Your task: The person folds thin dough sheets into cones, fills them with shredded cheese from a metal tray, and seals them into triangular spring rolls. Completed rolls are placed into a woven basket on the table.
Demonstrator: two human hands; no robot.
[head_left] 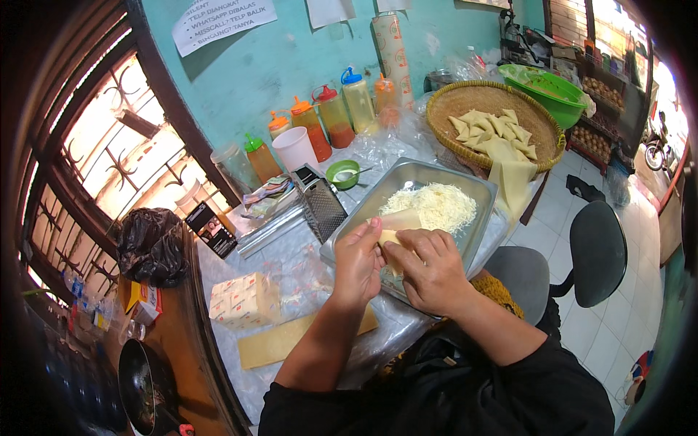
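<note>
Pale dough strip [401, 220] in grip of your left hand [358, 254] and right hand [430, 267], both grasping it above metal tray [385, 185]; white shreds [440, 205] heaped inside tray, just beyond your hands.

left window [109, 156] glares; edges dark, bent, perhaps slightly soft.

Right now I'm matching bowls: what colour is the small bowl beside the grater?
Green; the small bowl shows best in the head view.
</note>
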